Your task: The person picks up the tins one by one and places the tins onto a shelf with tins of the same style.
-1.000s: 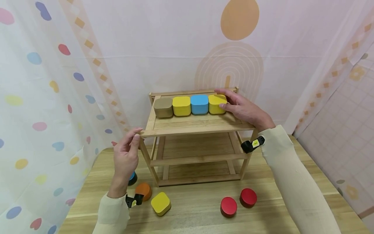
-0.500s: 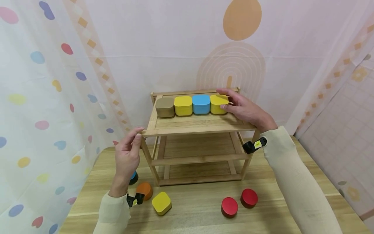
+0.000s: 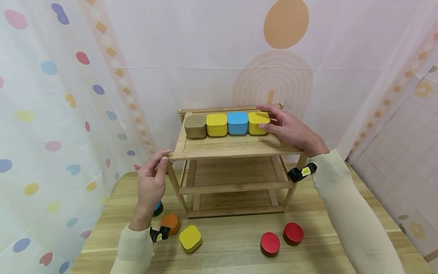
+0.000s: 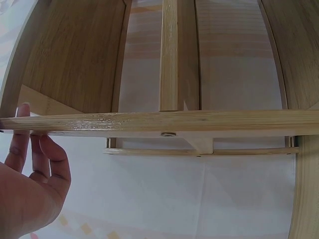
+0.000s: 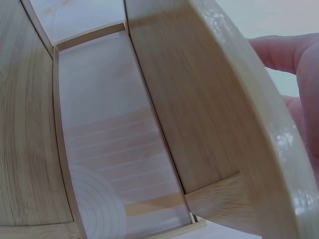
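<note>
A three-tier wooden rack [image 3: 236, 187] stands on the table. Along its top shelf sit rounded-square tins in a row: a bronze tin [image 3: 195, 127], a yellow tin [image 3: 217, 125], a blue tin [image 3: 237, 123] and, at the right end, another yellow tin [image 3: 257, 120]. My right hand [image 3: 291, 127] grips this end tin, thumb at its front and fingers reaching behind; in the right wrist view the shelf partly hides the hand. With thumb and fingers my left hand [image 3: 152, 180] pinches the rack's front left top corner, at the rail [image 4: 119, 122] in the left wrist view.
On the table [image 3: 226, 258] before the rack lie a yellow tin [image 3: 190, 238], an orange round tin [image 3: 172, 223] and two red round tins [image 3: 270, 243]. A blue-topped round tin [image 3: 158, 208] is half hidden behind the left wrist. Patterned curtains [image 3: 191, 45] hang behind and at the sides.
The whole scene has shifted slightly right in the head view. Both hands keep their places on the rack and the end yellow tin.
</note>
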Available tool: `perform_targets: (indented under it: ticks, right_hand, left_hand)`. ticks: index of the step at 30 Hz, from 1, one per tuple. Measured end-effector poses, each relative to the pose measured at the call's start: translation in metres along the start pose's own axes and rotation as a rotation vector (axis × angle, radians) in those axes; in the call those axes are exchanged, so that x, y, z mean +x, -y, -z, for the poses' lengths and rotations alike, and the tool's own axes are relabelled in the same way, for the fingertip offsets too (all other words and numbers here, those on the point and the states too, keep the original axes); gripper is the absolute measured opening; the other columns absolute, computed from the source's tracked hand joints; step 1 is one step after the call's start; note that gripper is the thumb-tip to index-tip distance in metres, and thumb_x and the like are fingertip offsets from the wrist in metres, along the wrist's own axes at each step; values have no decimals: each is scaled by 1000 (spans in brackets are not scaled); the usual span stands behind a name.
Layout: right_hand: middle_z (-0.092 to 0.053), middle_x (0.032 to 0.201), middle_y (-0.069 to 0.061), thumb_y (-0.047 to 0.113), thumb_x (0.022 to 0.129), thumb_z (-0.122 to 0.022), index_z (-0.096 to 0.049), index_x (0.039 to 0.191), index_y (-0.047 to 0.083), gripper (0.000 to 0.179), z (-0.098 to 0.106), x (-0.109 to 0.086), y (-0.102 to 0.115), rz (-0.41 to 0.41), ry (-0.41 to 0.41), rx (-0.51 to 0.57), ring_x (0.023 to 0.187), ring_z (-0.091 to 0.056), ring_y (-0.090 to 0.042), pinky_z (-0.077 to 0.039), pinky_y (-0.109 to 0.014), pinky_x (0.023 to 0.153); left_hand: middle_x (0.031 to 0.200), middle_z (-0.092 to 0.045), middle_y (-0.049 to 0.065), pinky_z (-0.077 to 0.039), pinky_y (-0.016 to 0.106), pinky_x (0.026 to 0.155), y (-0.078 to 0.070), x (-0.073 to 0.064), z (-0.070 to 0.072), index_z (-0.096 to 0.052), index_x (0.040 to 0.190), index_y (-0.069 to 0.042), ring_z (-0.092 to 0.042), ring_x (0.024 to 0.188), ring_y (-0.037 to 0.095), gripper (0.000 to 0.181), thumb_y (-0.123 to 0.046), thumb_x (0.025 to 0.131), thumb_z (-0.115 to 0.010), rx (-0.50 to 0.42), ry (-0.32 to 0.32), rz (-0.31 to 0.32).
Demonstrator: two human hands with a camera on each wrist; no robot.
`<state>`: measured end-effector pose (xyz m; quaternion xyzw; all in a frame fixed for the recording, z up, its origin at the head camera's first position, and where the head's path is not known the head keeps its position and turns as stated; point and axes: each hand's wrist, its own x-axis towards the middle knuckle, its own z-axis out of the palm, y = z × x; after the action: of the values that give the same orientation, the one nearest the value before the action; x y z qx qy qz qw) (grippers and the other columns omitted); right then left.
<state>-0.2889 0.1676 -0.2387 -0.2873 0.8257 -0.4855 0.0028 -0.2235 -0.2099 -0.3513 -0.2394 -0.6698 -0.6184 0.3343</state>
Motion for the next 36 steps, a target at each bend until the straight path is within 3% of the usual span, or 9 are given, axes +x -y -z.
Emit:
perform_targets:
  ticks: [6, 14, 22, 30, 36]
  right_hand:
    - [-34, 156, -4, 23, 99, -61, -39, 151, 15, 57, 0, -3, 2, 10, -29, -18, 142, -36, -29, -30, -49, 115]
    - [-39, 153, -6, 24, 98, -63, -42, 149, 17, 55, -1, -9, 10, 30, -75, -99, 146, -26, -32, -18, -55, 118]
    - [-38, 154, -7, 21, 98, -62, -41, 149, 15, 56, -1, -18, 13, 43, -96, -103, 147, -24, -34, -17, -58, 117]
    - [-39, 152, -11, 9, 97, -62, -40, 148, 6, 56, -3, -33, 25, 190, -104, -75, 147, -26, -28, -16, -52, 119]
    - [-39, 150, -12, -1, 93, -62, -44, 143, 0, 53, -15, -47, 34, 307, -85, -61, 145, -27, -24, -17, -53, 118]
  left_hand:
    - [108, -66, -4, -28, 22, 52, 0, 0, 1, -61, 119, 13, -30, 55, 10, 24, 2, 101, -50, 20, 1, -2]
    - [98, -63, -4, -26, 23, 49, 1, 2, 3, -63, 118, 12, -29, 52, 9, 24, 2, 101, -49, 30, 1, -16]
    - [107, -66, -3, -26, 24, 49, 1, 0, 4, -63, 119, 10, -29, 52, 9, 24, 1, 101, -50, 30, -2, 1]
    - [92, -61, -1, -25, 23, 49, 0, 1, 6, -61, 117, 15, -28, 51, 9, 24, 1, 101, -49, 5, -3, -9]
    - [93, -62, -2, -25, 24, 48, -1, 0, 6, -61, 118, 14, -27, 51, 9, 24, 1, 102, -49, 5, 0, -7]
